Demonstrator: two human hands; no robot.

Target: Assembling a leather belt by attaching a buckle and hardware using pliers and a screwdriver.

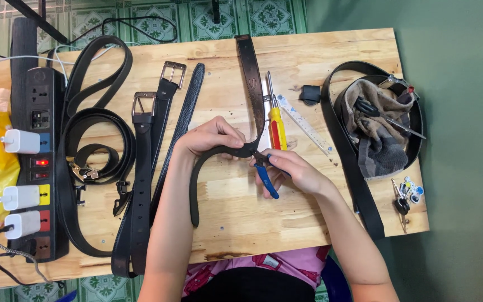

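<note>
The right hand holds a pair of blue-handled pliers, its grip closed around the handles, and the tool's nose meets the dark belt right at the bend. The left hand is closed on the same belt just on the other side of that bend, fingers pinching the strap from above, so the two hands almost touch across it. From the bend the belt runs two ways. One length goes straight toward the far edge of the table, nearly square to it. The other curves left under the left hand and then turns toward the near edge, ending short of it. The pliers' handles slant toward the near edge, away from the strap. Just right of the far length lies a yellow-and-red screwdriver, parallel to it. Other belts with buckles lie toward the left edge, well apart.
</note>
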